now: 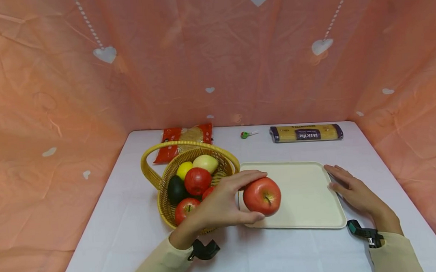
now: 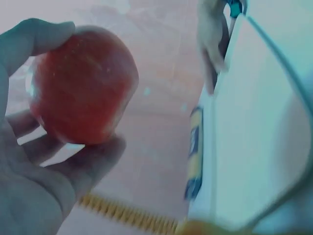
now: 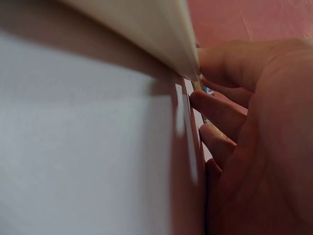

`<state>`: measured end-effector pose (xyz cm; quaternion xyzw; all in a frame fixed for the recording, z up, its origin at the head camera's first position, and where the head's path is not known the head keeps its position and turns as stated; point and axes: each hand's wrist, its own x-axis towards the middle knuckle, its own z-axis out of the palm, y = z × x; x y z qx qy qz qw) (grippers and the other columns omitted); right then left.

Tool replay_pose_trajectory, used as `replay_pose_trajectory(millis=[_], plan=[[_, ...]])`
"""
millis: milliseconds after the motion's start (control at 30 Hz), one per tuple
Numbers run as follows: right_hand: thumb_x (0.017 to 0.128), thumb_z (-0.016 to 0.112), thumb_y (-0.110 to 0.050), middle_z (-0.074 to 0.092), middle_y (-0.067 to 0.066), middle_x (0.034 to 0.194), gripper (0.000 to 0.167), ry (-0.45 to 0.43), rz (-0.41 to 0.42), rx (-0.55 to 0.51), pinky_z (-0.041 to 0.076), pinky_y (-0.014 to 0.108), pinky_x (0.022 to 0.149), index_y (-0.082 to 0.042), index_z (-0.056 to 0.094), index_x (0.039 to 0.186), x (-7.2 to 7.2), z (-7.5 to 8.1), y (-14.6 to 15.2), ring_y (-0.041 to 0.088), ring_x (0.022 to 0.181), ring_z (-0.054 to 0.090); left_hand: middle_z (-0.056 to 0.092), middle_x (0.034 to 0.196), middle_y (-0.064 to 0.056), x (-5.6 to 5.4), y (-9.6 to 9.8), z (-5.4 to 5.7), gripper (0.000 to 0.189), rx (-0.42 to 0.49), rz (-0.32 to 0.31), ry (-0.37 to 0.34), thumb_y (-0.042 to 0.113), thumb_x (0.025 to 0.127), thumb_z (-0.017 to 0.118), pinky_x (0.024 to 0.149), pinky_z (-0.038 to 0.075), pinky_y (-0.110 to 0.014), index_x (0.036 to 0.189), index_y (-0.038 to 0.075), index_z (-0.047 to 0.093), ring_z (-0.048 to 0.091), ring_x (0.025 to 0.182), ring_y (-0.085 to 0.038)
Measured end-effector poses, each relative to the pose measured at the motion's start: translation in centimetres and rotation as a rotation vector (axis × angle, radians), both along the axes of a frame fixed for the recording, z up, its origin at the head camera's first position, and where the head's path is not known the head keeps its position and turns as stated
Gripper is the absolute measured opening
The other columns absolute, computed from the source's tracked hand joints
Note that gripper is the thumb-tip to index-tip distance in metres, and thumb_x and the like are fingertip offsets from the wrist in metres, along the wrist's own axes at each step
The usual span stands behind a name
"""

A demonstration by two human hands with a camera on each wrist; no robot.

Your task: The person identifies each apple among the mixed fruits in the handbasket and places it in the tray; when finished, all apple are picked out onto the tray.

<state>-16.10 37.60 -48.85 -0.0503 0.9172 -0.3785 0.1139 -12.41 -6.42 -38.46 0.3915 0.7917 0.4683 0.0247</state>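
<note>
In the head view my left hand (image 1: 226,200) grips a red apple (image 1: 262,196) between thumb and fingers, above the left end of a cream tray (image 1: 304,197). The left wrist view shows the same apple (image 2: 85,85) with the fingers around its side. My right hand (image 1: 357,193) lies at the tray's right edge, fingers extended, thumb at the rim. In the right wrist view its thumb meets the tray rim (image 3: 188,58), while the other fingertips rest low beside it. Left of the tray stands a yellow wicker basket (image 1: 162,203), partly hidden by my left hand and forearm.
The basket holds several fruits, among them a red apple (image 1: 198,181), a dark green avocado (image 1: 177,189) and a pale green fruit (image 1: 206,163). Behind are a red-and-clear food packet (image 1: 170,135), a lollipop (image 1: 244,135) and a spaghetti pack (image 1: 306,133). A pink curtain (image 1: 215,63) encloses the table.
</note>
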Motion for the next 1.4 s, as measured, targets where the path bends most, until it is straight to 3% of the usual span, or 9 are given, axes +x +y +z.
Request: replay_pose_trajectory(millis=[167,333,567,800,1067,1267,1400], plan=[[0.114,0.058,-0.033,0.015,0.031,0.179,0.069,-0.013,0.000,-0.011,0.005,0.086,0.123,-0.014,0.028,0.174,0.0,0.0,0.0,0.057,0.166,0.001,0.066,0.152,-0.002,-0.5,3.8,-1.0,0.079,0.020,-0.007,-0.027,0.021,0.083,0.095,0.111,0.055,-0.025,0.154,0.014,0.061,0.063,0.137,-0.012],[0.114,0.058,-0.037,0.015,0.030,0.180,0.071,-0.028,-0.007,0.002,0.006,0.087,0.122,-0.015,0.028,0.175,0.0,0.0,-0.1,0.056,0.166,0.001,0.066,0.151,0.000,-1.2,7.1,-2.2,0.078,-0.013,0.039,-0.091,0.024,0.084,0.095,0.102,0.055,-0.016,0.154,0.015,0.061,0.065,0.129,-0.006],[0.114,0.057,-0.040,0.015,0.030,0.180,0.072,-0.039,-0.009,0.017,0.008,0.088,0.120,-0.017,0.026,0.175,-0.2,-0.1,-0.1,0.057,0.166,0.001,0.066,0.151,0.003,-2.6,11.3,-3.7,0.078,-0.120,0.159,-0.201,0.033,0.087,0.093,0.098,0.055,-0.018,0.156,0.019,0.060,0.064,0.125,-0.007],[0.114,0.057,-0.031,0.020,0.032,0.177,0.066,0.037,0.026,0.008,0.009,0.087,0.122,-0.014,0.032,0.173,-0.1,-0.3,0.2,0.058,0.165,0.006,0.068,0.148,0.007,-4.3,15.0,-5.8,0.078,-0.185,0.222,-0.230,0.033,0.086,0.095,0.102,0.054,-0.019,0.155,0.021,0.060,0.063,0.125,-0.006],[0.113,0.059,-0.027,0.023,0.031,0.177,0.065,0.056,0.027,-0.008,0.009,0.086,0.123,-0.013,0.035,0.172,-0.3,-0.4,0.0,0.057,0.165,0.008,0.068,0.147,0.004,-6.1,17.7,-7.9,0.079,-0.167,0.265,-0.244,0.028,0.085,0.096,0.105,0.052,-0.016,0.154,0.016,0.060,0.064,0.128,-0.006],[0.113,0.059,-0.024,0.025,0.033,0.176,0.064,0.060,0.031,-0.001,0.010,0.088,0.121,-0.010,0.036,0.171,-0.2,-0.3,0.0,0.059,0.164,0.009,0.067,0.148,0.005,-6.6,19.3,-9.1,0.079,-0.118,0.286,-0.285,0.032,0.087,0.095,0.104,0.053,-0.017,0.155,0.017,0.059,0.063,0.128,-0.005],[0.114,0.058,-0.027,0.024,0.032,0.177,0.064,0.049,0.025,0.002,0.010,0.089,0.120,-0.012,0.035,0.172,-0.1,-0.2,0.1,0.058,0.165,0.008,0.066,0.150,0.005,-6.7,20.1,-9.4,0.080,-0.103,0.309,-0.282,0.034,0.088,0.094,0.106,0.053,-0.018,0.157,0.018,0.057,0.062,0.131,-0.006]])
